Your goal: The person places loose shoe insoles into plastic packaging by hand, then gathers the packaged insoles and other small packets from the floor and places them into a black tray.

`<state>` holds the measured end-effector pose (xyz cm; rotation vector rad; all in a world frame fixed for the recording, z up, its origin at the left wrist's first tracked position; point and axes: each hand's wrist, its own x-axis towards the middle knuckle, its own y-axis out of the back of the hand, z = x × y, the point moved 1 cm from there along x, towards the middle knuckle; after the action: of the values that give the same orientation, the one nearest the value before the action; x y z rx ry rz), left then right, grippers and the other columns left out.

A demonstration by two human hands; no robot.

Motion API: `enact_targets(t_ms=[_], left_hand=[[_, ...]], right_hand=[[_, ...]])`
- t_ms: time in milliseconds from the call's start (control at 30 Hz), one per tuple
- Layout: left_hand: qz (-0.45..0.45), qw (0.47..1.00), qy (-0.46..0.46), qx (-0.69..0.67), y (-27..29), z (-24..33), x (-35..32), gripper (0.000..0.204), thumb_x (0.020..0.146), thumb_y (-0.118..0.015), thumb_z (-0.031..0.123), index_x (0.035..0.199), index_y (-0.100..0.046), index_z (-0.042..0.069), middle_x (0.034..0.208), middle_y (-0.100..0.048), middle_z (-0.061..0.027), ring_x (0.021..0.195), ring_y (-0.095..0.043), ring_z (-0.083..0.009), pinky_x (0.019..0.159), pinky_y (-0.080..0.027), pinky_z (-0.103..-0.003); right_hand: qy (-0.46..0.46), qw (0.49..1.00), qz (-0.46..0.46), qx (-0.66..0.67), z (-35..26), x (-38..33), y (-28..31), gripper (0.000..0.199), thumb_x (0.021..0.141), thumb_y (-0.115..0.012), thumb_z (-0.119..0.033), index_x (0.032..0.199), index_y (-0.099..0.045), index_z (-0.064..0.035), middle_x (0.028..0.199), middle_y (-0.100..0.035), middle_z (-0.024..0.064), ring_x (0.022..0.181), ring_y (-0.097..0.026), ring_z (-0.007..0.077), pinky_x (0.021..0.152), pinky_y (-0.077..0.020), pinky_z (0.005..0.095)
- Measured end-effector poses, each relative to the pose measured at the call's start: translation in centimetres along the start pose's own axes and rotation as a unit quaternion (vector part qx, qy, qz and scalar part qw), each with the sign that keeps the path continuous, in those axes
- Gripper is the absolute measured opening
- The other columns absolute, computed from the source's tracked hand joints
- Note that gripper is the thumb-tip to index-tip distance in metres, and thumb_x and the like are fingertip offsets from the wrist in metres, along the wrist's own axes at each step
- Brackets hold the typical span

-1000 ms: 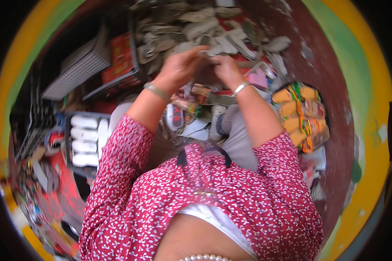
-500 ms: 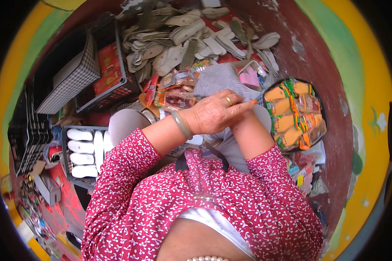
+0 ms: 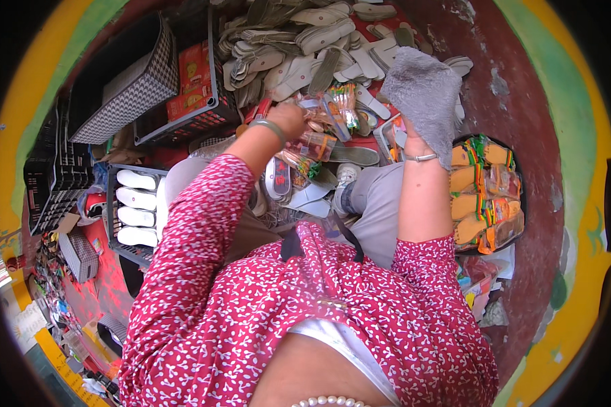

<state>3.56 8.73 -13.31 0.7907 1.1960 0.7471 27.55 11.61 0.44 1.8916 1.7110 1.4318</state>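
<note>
My right hand (image 3: 416,144) is raised at the right, partly hidden by a fuzzy grey cloth (image 3: 424,85) it holds; the cloth stands up and hangs over the wrist. A small pale piece (image 3: 400,138) shows beside that hand's fingers. Further left, my left hand (image 3: 289,121) is closed above a heap of clear plastic packets (image 3: 313,144). Its fingers face away, so what they hold, if anything, is hidden. Just below it lie a dark-soled insole (image 3: 278,178) and pale flat pieces (image 3: 309,199) between my knees.
A large pile of insoles (image 3: 299,41) lies at the back. At the left stand a black crate (image 3: 176,125) with red boxes and a basket (image 3: 130,254) of white shoe-shaped pieces. A dark tray (image 3: 521,230) of packed orange foot-shaped pieces is at the right.
My hands were together over the middle, with the grey cloth in front of them. Now they are apart: the left over the packets, the right lifted at the right with the cloth.
</note>
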Motion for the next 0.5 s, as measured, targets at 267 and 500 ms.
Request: enact_targets(t_ms=[267,500], left_hand=[[0.052,0.994,-0.071,0.059,-11.3,-2.0,2.8,0.049,0.079,-0.051,0.015,0.128,-0.045,0.013,0.124,-0.049,-0.0108,0.120,-0.040,-0.0279,0.103,-0.027,-0.043],[0.024,0.994,-0.098,0.035,-12.0,-2.0,3.4,0.041,0.078,-0.055,0.014,0.119,-0.053,0.014,0.111,-0.057,-0.0109,0.106,-0.051,-0.0271,0.090,-0.042,-0.038]], right_hand=[[-0.066,0.964,0.050,0.252,0.6,-0.6,-1.2,0.026,0.072,-0.062,-0.001,0.097,-0.061,0.0044,0.091,-0.065,0.0120,0.085,-0.062,0.0227,0.078,-0.0490,0.0323],[-0.035,0.997,0.030,0.059,-0.2,-0.1,-0.5,0.023,0.071,-0.063,-0.008,0.093,-0.062,0.0010,0.089,-0.065,0.0111,0.082,-0.062,0.0222,0.076,-0.0485,0.0324]])
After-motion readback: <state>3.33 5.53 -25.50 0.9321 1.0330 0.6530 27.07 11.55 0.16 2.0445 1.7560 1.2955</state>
